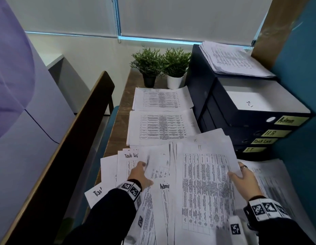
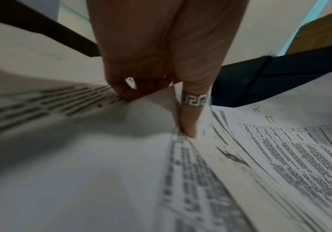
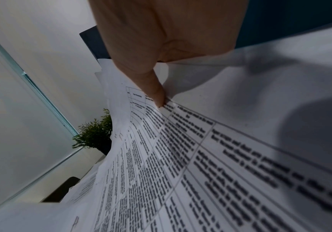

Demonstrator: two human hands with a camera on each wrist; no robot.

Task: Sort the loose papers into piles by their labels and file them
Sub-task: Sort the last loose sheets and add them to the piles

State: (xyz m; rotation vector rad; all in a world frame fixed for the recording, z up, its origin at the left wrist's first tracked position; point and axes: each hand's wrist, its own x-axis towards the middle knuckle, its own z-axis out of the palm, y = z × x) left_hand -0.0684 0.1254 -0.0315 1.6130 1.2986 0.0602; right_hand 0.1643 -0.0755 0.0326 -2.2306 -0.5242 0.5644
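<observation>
Left grip (image 1: 141,174) clamped on one sheet among the fanned loose papers (image 1: 162,191), fingers (image 2: 188,125) curled into its fold. Right grip (image 1: 244,177) clamped on the edge of the IT sheet (image 1: 205,188), thumb on top, sheet raised off the heap at the near end of the bench (image 1: 118,124). Farther along, two sorted piles (image 1: 160,128) lying flat. Beside them, stacked binders (image 1: 259,121) labelled Admin, HR, Task List, IT, with a paper stack (image 1: 233,59) on top. Two potted plants (image 1: 162,68) at the far end.
</observation>
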